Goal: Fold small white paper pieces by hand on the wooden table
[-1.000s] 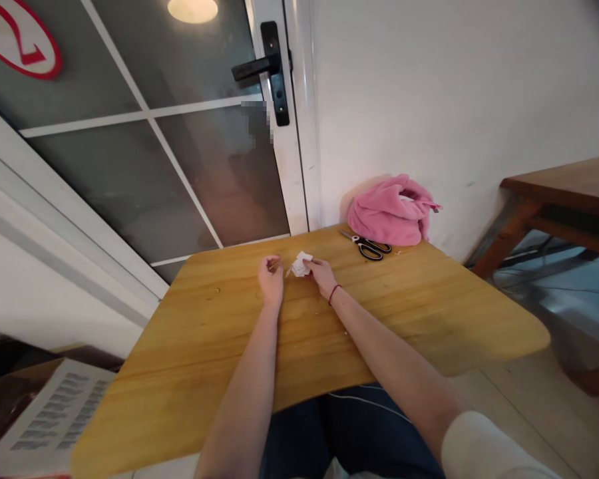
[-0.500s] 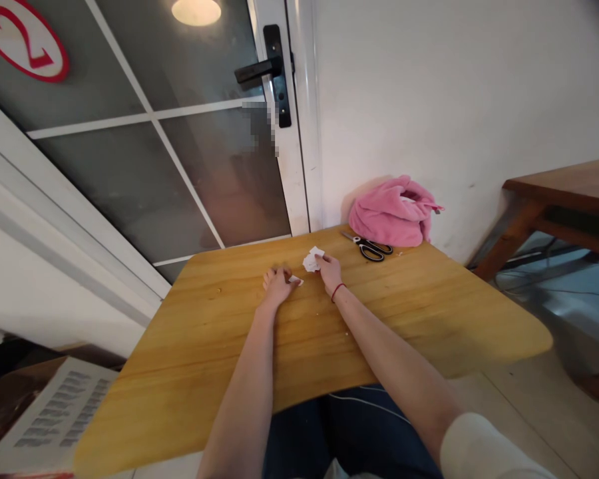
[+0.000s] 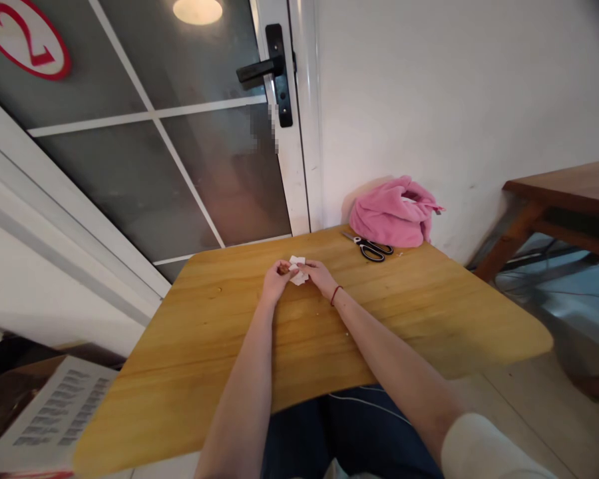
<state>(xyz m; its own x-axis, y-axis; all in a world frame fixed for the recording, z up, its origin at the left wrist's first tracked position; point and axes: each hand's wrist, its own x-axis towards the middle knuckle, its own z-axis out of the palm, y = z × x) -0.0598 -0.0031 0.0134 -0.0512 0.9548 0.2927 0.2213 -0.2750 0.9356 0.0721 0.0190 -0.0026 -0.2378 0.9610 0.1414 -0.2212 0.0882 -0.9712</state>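
Observation:
Several small white paper pieces (image 3: 298, 274) are bunched together over the middle of the wooden table (image 3: 219, 359). My right hand (image 3: 320, 276), with a red string at the wrist, pinches them from the right. From the left, my left hand (image 3: 276, 279) closes its thumb and fingers on the edge of the same white pieces. A small brownish thing (image 3: 282, 269) shows between the left fingers; its kind is too small to make out. The fingertips partly cover the paper.
Black-handled scissors (image 3: 372, 249) lie at the table's far edge, beside a bunched pink plush cloth (image 3: 392, 213). Tiny white scraps dot the tabletop. Behind stand a glazed door (image 3: 299, 166) and a white wall; a brown wooden table (image 3: 564, 189) is at right, a printed box (image 3: 54, 412) at lower left.
My right hand has moved left and slightly down with its white pieces, meeting my left hand. The pieces from both hands are now together. Scissors and pink cloth stay put.

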